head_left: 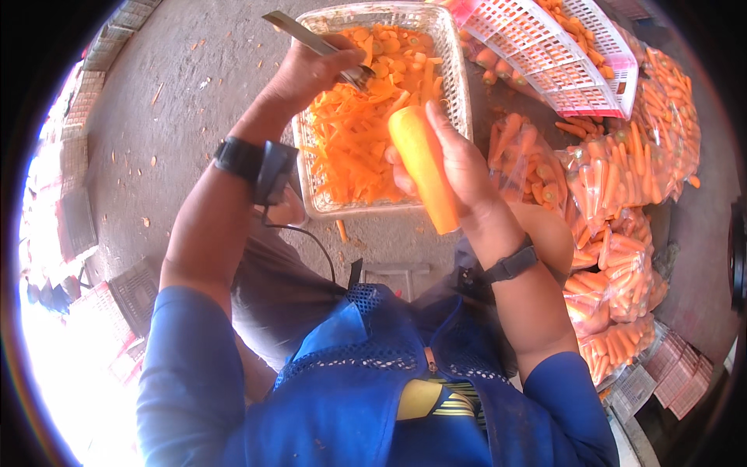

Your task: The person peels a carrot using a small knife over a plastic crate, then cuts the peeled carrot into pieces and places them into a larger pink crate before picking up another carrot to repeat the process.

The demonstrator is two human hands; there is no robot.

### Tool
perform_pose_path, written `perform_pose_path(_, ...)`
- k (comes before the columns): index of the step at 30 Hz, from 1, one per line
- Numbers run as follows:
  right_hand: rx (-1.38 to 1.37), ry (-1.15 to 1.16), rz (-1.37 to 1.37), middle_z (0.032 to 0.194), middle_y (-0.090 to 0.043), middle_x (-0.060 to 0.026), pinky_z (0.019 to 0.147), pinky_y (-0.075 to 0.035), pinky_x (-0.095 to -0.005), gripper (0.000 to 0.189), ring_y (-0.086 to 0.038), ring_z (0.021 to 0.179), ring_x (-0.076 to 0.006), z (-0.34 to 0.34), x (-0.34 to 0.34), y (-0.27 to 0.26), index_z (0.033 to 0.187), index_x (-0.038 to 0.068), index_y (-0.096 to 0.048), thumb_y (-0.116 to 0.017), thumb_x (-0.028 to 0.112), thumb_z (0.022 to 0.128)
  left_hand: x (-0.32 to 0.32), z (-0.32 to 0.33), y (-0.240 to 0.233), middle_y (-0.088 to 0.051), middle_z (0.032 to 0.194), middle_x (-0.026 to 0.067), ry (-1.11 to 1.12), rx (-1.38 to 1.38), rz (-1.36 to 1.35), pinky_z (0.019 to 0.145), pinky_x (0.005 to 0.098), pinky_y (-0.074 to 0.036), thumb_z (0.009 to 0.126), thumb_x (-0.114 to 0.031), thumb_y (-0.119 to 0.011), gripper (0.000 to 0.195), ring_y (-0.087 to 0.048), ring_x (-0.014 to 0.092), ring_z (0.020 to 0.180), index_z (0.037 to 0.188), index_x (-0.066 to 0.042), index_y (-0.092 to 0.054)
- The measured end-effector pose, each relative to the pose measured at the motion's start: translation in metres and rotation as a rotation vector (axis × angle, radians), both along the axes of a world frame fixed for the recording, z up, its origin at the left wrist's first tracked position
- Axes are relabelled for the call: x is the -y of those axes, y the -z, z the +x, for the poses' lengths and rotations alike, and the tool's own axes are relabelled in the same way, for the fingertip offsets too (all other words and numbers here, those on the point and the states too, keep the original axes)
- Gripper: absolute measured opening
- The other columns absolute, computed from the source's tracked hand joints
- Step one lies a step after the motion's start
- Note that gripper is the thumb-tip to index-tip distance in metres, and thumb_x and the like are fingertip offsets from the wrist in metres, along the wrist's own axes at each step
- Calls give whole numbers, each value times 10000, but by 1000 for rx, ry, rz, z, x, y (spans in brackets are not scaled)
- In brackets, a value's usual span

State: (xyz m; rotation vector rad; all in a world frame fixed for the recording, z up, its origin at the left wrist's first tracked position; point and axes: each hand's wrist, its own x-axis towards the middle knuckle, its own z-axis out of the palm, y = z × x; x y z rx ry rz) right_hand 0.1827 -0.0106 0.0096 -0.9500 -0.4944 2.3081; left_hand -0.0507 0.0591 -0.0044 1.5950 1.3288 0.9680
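My left hand [318, 67] is closed around a flat metal peeler [297, 32], its working end over the left part of a white plastic basket [464, 87]. In my right hand [464, 157] is a thick, smooth orange carrot [423, 169], tilted, its top end over the basket and its lower end towards me. The peeler and the carrot are apart. Carrot peelings [356, 157] heap up in the basket below both hands. Cut carrot ends and round slices [391, 55] lie on the heap's far side.
On the right, clear plastic bags of carrots [613, 175] are piled on the floor. A tilted white-and-pink crate [537, 52] holds more carrots at the upper right. Carrot scraps dot the concrete floor [175, 117]. Stacked crates [76, 146] line the left side.
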Motion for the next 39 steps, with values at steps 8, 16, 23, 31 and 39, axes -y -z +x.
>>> perform_pose_path(8, 75, 87, 40, 870, -628, -105, 590, -469, -270, 480, -593, 690, -173, 5, -6, 2, 1127, 70, -576, -453, 512, 983, 19, 11, -21, -637, 742, 18, 91, 87, 12, 493, 191, -394, 878, -222, -657, 215, -514, 52, 566, 943, -20, -690)
perform_pose_path(16, -115, 129, -203, 944, -654, -117, 708, -548, -269, 537, -661, 814, -164, -4, -12, 4, 1151, -24, -568, -352, 452, 1027, 83, 72, -44, -695, 861, 73, 533, 477, -314, 715, 269, -532, 872, -55, -688, 95, -654, 136, 769, 939, 11, -689)
perform_pose_path(23, 62, 80, -141, 945, -647, -69, 669, -509, -245, 527, -622, 795, -109, -12, -4, -1, 1168, -4, -565, -338, 452, 1035, 79, 69, -48, -684, 835, 59, 622, 363, -306, 693, 249, -515, 880, -56, -668, 79, -634, 108, 760, 918, 6, -698)
perform_pose_path(31, -164, -87, 23, 879, -604, -70, 597, -463, -279, 464, -570, 717, -148, -5, 9, 15, 1153, 80, -564, -387, 485, 1013, 21, 9, -18, -637, 796, 0, 383, 105, 34, 460, 205, -395, 876, -134, -648, 157, -527, 53, 547, 1001, -47, -688)
perform_pose_path(39, -59, -19, 82, 880, -617, -97, 592, -492, -275, 509, -590, 654, -185, 1, 0, -2, 1133, 51, -575, -426, 517, 992, 10, 8, -3, -614, 699, 0, -30, 145, -327, 455, 199, -334, 860, -248, -680, 221, -456, 44, 509, 915, -34, -681)
